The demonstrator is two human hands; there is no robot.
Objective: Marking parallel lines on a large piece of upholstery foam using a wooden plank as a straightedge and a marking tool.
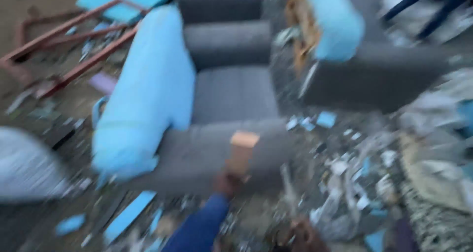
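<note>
The whole view is blurred by motion. My left hand [227, 184], on a blue-sleeved arm coming up from the bottom, grips a short wooden block [241, 153] held upright. The block is in front of the front edge of a grey armchair [231, 91] with light blue padded arms [148, 94]. A brown shape [301, 237] at the bottom edge seems to be my right hand. It is too blurred to show whether it holds anything.
A red metal frame [74, 40] with a blue panel lies at the back left. Blue and grey fabric scraps [345, 178] litter the floor to the right. A pale bundle [27, 168] lies at the left, and a second grey and blue seat part [364, 69] stands at the right.
</note>
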